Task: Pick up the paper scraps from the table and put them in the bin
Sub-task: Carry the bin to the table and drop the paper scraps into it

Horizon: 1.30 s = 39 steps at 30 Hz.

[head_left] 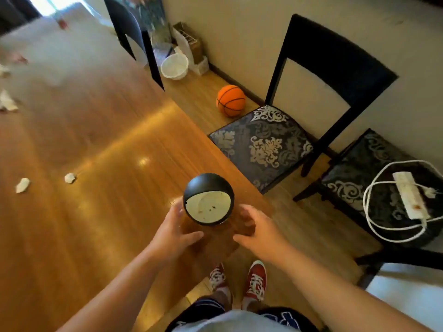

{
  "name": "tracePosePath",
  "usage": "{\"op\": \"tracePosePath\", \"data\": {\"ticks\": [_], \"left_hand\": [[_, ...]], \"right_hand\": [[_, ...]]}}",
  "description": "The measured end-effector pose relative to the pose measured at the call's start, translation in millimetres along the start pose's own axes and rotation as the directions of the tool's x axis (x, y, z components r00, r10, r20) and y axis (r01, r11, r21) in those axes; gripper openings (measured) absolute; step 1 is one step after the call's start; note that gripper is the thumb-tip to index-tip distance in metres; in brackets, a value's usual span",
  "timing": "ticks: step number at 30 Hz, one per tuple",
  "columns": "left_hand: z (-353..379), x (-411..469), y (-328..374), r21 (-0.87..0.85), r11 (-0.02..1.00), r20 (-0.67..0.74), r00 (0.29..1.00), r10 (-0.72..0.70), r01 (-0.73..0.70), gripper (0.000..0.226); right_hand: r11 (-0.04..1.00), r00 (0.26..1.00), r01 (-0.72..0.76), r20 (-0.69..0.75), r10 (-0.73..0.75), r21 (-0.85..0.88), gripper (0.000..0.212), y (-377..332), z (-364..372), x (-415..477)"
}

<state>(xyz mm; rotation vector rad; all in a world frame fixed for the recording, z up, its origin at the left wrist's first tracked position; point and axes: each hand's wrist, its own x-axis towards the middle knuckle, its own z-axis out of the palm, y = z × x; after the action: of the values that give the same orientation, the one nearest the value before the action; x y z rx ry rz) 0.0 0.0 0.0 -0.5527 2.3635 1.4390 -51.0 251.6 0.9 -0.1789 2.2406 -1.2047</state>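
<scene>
A small round black bin (208, 185) with a pale inside stands on the wooden table (100, 144) near its right front corner. My left hand (176, 232) is just left of and below the bin, and my right hand (257, 232) is just right of it. Both have their fingers spread and hold nothing. Whether the fingertips touch the bin I cannot tell. Two white paper scraps (69, 178) (22, 185) lie on the table to the left. More scraps (8, 101) lie blurred at the far left edge.
A dark chair with a patterned seat (261, 144) stands right of the table. A second chair holds a white power strip (410, 194) and its cable. An orange basketball (230, 100) and a white basket (174, 66) sit on the floor by the wall.
</scene>
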Motion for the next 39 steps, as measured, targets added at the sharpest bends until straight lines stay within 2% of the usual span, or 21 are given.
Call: {"op": "tracePosePath", "data": {"ticks": [4,9,15,17,20,23,26,31,37,39], "left_hand": [[0,15,4,-0.042,0.999,0.066,0.997,0.027,-0.024,0.101],[-4,25,4,-0.003,0.998,0.080,0.995,0.059,-0.059,0.108],[-12,26,5,0.070,0.992,0.125,0.988,0.094,-0.104,0.112],[-18,21,5,0.087,0.987,0.125,0.984,0.124,-0.135,0.107],[-27,11,5,0.116,0.980,0.118,0.981,0.151,-0.165,0.083],[-31,-4,5,0.070,0.982,0.068,0.983,0.172,-0.177,0.069],[-29,-21,5,-0.031,0.985,0.018,0.986,0.168,-0.168,0.071],[-20,-55,7,-0.101,0.977,-0.083,0.981,0.177,-0.185,0.104],[0,-104,-4,-0.186,0.948,-0.234,0.949,0.212,-0.257,0.115],[10,-120,-9,-0.213,0.951,-0.298,0.942,0.154,-0.223,0.119]], "right_hand": [[0.994,0.998,-0.016,0.057,0.010,0.106,0.083,-12,6,20],[0.986,1.000,0.026,0.010,-0.028,0.167,0.077,-14,12,32],[0.964,1.000,0.007,-0.025,0.000,0.265,0.078,-21,17,32],[0.958,0.999,-0.001,-0.033,0.011,0.286,0.071,-28,17,28],[0.958,1.000,-0.011,-0.005,0.014,0.287,0.061,-36,12,25],[0.960,0.999,0.011,0.030,-0.021,0.279,0.060,-41,9,23],[0.958,0.995,0.032,0.080,-0.057,0.284,0.066,-49,8,17],[0.951,0.973,0.049,0.199,-0.114,0.305,0.058,-65,3,5],[0.954,0.904,0.099,0.375,-0.206,0.284,0.057,-73,11,-15],[0.959,0.875,0.111,0.431,-0.219,0.262,0.053,-75,16,-22]]}}
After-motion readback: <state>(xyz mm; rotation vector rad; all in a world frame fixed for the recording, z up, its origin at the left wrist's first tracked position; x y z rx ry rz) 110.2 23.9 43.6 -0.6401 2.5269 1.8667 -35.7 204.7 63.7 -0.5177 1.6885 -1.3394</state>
